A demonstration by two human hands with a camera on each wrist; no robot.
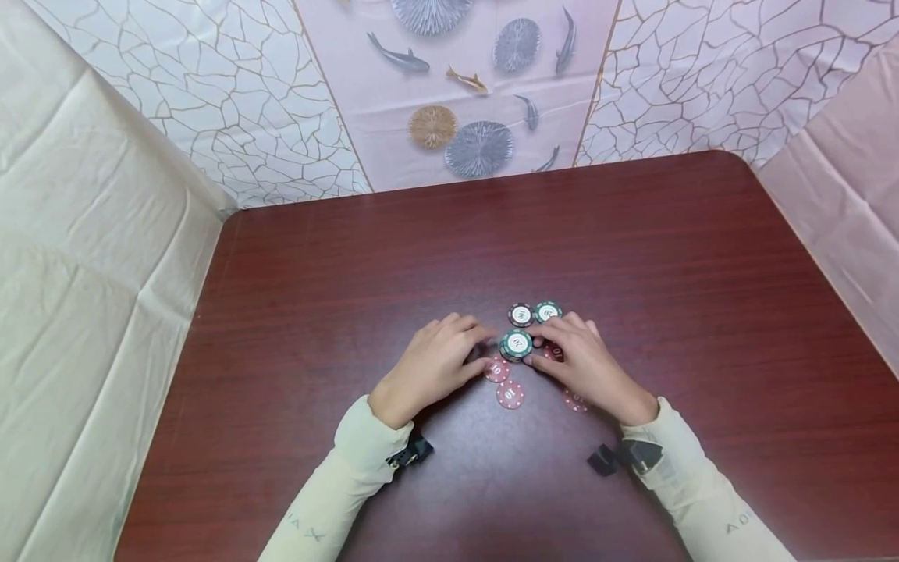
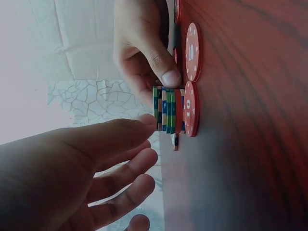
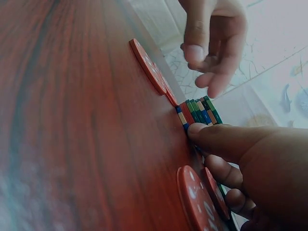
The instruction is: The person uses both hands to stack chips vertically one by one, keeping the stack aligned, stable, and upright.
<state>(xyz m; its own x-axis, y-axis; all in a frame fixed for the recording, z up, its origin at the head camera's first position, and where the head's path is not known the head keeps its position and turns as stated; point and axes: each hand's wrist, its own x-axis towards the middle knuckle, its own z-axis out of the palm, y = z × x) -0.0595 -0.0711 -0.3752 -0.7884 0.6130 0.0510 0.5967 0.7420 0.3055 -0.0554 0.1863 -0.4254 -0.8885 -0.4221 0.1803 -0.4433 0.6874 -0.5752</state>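
Right, out at the far end I have the right hand (image 1: 590, 363) with thumb and forefinger curved about the right side of the chip stack (image 2: 168, 109), gripping it there; how firmly, I cannot tell. My right wrist view puts the thumb tip low on the stack, whose rims are banded green, red and blue. Opposite, the left hand (image 1: 435, 367) holds nothing: I see its fingers spread and loosely bent just beside the stack, though whether its thumb touches the chips I cannot tell. The stack stands upright about midway between the left and right edges of the worktop (image 1: 316, 312), well in from the far edge, a green chip (image 1: 517, 342) marked 20 uppermost. Toward that far edge I make out a dark chip (image 1: 521, 314) and, right next to it, a second green chip (image 1: 546, 310), partly behind the right fingers. Toward the near edge lie a red chip (image 1: 496, 370) marked 10, close by the stack, and another red chip (image 1: 509, 394) just beyond it. Two more, a third red chip (image 1: 557, 353) and a fourth red chip (image 1: 573, 401), show only partly past the right hand. Past the far edge, I get a cloth backdrop (image 1: 470, 86) printed with fish.
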